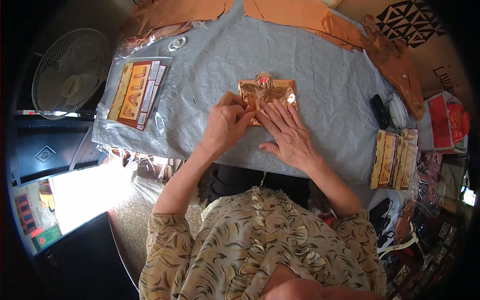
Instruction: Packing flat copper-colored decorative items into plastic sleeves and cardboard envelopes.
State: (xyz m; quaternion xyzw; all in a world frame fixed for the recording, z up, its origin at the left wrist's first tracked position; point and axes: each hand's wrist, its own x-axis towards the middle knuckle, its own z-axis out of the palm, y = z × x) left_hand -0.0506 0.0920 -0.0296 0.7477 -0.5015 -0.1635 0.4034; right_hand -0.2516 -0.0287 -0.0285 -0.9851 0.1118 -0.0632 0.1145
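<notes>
We have the shiny copper-coloured foil piece (281,92) lying before us near the middle of the grey-covered desk (200,75). Our left hand (225,124) has its thumb and bent fingers at the foil's left side; we cannot tell whether they pinch it. Our right hand (290,136) rests flat on its lower right part, fingers extended, grasping nothing. Left of us lies a printed card package (136,95).
</notes>
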